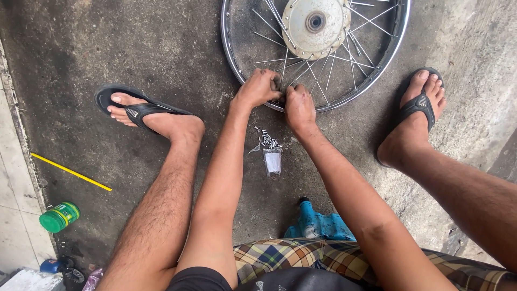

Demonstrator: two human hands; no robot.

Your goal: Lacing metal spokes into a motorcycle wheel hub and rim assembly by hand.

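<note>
Spoked wheel lying flat on the concrete floor — both hands at its near rim.

Left hand is curled into a loose fist at the rim's edge, and right hand is closed just beside it, fingertips pinched on something small where a spoke meets the rim; what exactly is pinched is too small to tell. To do this well, I judge one hand should steady the rim while the other turns with small, even pressure, keeping the spoke straight. A heap of small metal fittings and a little clear bag lie between the forearms, near at hand. The floor is dark, stained and rough — tiny parts could be lost in it. A yellow rod and a green-capped jar lie well apart, by the tiled edge.
</note>
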